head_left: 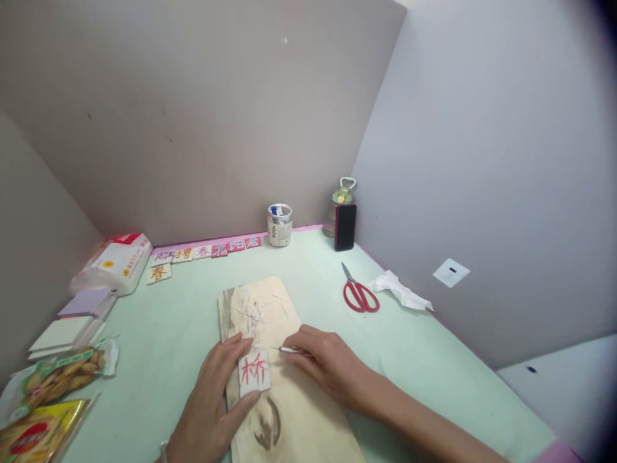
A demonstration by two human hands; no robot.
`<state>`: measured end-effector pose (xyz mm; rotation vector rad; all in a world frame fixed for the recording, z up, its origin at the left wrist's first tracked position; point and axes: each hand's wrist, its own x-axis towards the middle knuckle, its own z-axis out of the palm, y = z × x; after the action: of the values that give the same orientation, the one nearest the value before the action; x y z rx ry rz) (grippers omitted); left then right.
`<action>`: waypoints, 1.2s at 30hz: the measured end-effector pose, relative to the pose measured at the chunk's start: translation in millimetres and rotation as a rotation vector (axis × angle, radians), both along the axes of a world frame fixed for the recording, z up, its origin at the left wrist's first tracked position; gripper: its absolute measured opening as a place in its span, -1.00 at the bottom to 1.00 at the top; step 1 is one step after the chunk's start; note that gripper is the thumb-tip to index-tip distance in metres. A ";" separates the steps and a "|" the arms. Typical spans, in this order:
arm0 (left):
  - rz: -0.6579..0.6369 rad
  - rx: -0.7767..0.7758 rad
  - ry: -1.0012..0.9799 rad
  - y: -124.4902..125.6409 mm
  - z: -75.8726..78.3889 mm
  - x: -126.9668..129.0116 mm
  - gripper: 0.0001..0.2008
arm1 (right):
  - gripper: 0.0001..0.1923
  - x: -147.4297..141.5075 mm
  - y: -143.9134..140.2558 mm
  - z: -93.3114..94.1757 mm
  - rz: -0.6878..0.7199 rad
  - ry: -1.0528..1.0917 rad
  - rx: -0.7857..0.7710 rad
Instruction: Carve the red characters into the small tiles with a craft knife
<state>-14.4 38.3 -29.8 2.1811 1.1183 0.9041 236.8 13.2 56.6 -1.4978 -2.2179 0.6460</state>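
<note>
A small white square tile [254,372] bearing a red carved-looking character lies on a wooden board [308,411]. My left hand [212,392] grips its edges, fingers at the upper left and thumb along the bottom. My right hand [328,360], just right of the tile, is closed around a slim pen-like carving knife [289,350]. The knife's dark tip points left and is a little apart from the tile. Pale shavings [253,316] are scattered on the board's far part. The far end of the knife is hidden in my hand.
Red-handled scissors [359,296] and a crumpled tissue [402,292] lie to the right. At the back stand a can [280,226], a phone [345,227] and a bottle [332,215]. Lettered tiles [220,249], a tissue pack [116,263], stacked blocks [62,334] and snack packets [67,376] line the left.
</note>
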 end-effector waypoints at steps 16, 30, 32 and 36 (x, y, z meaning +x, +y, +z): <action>0.096 -0.003 -0.035 1.8 -1.7 3.2 -0.39 | -0.89 -37.1 14.2 -3.3 -0.105 -0.019 -0.092; 0.064 0.057 -0.047 -4.5 -1.6 7.9 -0.64 | -0.86 16.4 -1.4 -5.7 -0.163 0.253 -0.136; 0.054 0.052 -0.048 -4.1 -0.3 7.6 -0.66 | -0.91 14.5 -1.4 -4.9 -0.172 0.365 -0.212; 0.017 0.161 -0.015 -3.3 5.1 4.7 -0.64 | -0.84 0.5 -3.9 -3.3 -0.187 0.527 -0.358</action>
<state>-9.7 34.9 -24.7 2.2924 1.0917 1.0489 237.3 9.3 53.2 -1.4537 -1.6027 1.2576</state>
